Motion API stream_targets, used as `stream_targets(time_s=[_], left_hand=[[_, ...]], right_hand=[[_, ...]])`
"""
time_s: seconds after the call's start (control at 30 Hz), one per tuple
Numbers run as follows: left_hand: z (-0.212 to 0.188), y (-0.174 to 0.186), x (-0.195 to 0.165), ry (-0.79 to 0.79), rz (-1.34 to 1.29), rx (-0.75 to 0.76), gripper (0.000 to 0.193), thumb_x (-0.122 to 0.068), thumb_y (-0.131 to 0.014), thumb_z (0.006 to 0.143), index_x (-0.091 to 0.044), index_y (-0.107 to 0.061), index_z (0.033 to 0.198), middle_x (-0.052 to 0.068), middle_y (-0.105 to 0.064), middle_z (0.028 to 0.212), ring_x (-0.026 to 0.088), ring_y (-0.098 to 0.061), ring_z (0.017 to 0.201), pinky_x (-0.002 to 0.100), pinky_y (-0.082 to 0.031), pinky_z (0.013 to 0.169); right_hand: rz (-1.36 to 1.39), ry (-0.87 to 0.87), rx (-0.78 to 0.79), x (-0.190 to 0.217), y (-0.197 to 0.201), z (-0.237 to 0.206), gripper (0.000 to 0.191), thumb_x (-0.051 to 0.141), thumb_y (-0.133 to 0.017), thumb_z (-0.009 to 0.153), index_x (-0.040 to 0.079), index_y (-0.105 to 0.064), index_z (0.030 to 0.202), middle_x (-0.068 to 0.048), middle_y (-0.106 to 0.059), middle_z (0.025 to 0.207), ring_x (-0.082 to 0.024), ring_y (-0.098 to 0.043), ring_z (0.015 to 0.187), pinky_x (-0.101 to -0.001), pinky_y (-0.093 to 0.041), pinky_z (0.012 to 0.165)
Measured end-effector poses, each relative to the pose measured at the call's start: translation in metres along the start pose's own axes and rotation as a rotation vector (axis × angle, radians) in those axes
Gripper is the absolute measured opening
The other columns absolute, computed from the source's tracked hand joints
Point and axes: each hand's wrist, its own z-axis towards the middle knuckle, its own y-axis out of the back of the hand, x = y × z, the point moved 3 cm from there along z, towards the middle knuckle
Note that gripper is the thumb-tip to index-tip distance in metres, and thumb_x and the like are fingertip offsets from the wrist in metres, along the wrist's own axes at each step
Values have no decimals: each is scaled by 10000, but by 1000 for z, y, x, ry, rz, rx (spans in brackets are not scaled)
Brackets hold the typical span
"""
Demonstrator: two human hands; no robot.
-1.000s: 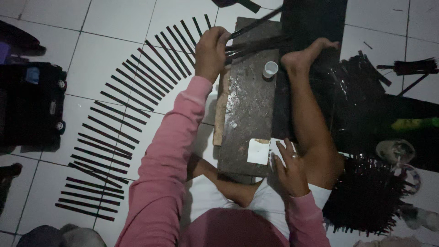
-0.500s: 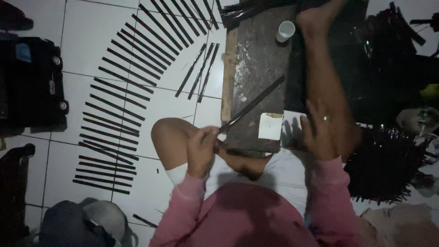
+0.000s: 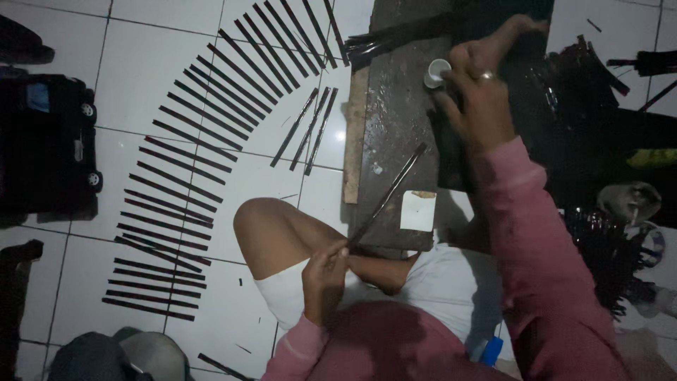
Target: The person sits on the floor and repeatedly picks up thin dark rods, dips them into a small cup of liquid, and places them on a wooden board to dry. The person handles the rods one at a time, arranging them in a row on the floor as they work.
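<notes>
Low in the middle of the frame, the left hand (image 3: pixel 326 271) pinches the near end of a long dark strip (image 3: pixel 388 194) between its fingertips, closed tight on it; the strip slants up and to the right, its far part lying on the dark work board (image 3: pixel 395 106) that runs down the centre. Toward the upper right, the right hand (image 3: pixel 479 99), a ring on one finger, reaches over the board with fingers loosely curled, its fingertips at a small white cup (image 3: pixel 436 72) that stands on the board; whether it grips the cup cannot be told. A small white square of paper (image 3: pixel 418 210) lies at the board's near end, just right of the strip. Across the white tiled floor (image 3: pixel 141 77) on the left, many dark strips (image 3: pixel 183 159) lie side by side in a broad arc, and three more strips (image 3: pixel 307 130) rest together just left of the board. A black toy car (image 3: pixel 46 148) sits at the left edge.
</notes>
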Motion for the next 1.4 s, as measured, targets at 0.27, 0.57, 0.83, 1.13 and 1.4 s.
stream_targets(time_s=[0.27,0.57,0.83,1.13,1.4], left_hand=[[-1,2,2,29,-103,-50,232,-145,-663,964,-22,-764,1132,100,-737,944,156,-712,822,272,-571,751],[0,-2,7,68,-220,8,236,-129,-649,987,11,-737,1156,82,-733,874,121,-678,808,250,-545,747],[-2,-5,18,-7,-331,33,257,-114,-644,996,49,-701,1186,57,-722,887,94,-665,812,229,-536,741],[-1,-8,34,70,-328,32,280,-127,-657,990,42,-699,1208,51,-721,907,84,-640,809,229,-529,729],[0,-9,30,218,-493,166,323,-141,-627,998,37,-667,1264,49,-718,914,94,-643,827,247,-531,747]], right_hand=[[-432,-88,280,-9,-29,36,210,241,-821,987,36,-779,1002,-156,-673,895,-353,-555,1185,-784,-33,1133],[-184,41,-59,-30,-53,37,405,195,-921,833,-34,-732,1108,-150,-665,1048,-295,-657,1046,-501,-262,1241],[108,-242,89,-11,-39,28,305,175,-776,951,-24,-729,1178,-277,-686,1155,-398,-686,1020,-460,-538,873],[117,-305,111,-22,-49,34,302,180,-795,956,-9,-699,1171,-239,-701,1147,-380,-707,1044,-443,-546,882],[46,-103,-106,-26,-47,23,649,223,-923,774,-16,-600,1284,-308,-552,1358,-418,-550,1207,-450,-506,920]])
